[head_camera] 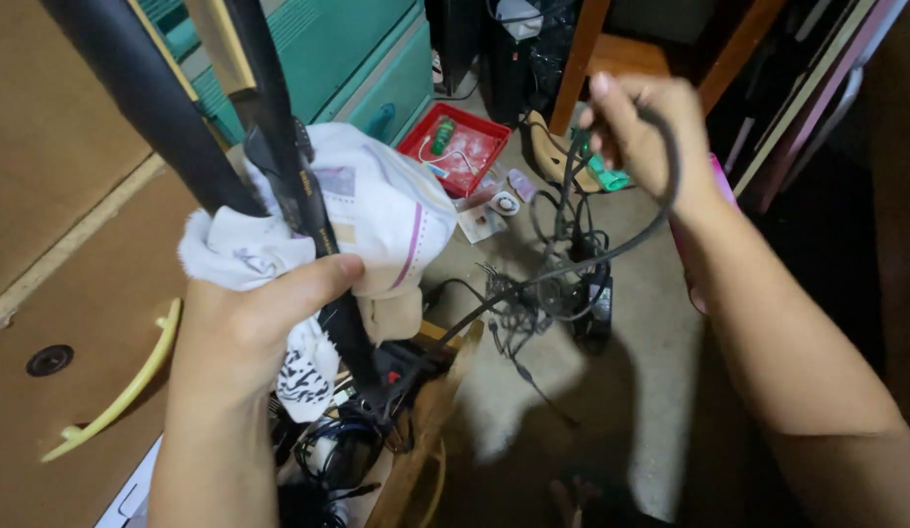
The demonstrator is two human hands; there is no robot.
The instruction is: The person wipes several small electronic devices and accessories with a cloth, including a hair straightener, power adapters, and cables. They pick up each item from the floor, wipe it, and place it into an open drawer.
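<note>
My left hand grips a black hair straightener together with a white patterned cloth bunched around it. The straightener's two long black arms rise toward the top left. Its black cord runs from the hinge end low in the middle up to my right hand, which is raised and closed on a loop of it. More dark cord hangs in a tangle between the two hands, over the floor.
A brown cardboard-coloured drawer front with a pale yellow handle is at the left. Teal drawers stand behind, with a red tray of small items on the grey floor. A wooden box of cables sits below. Wooden furniture legs are behind.
</note>
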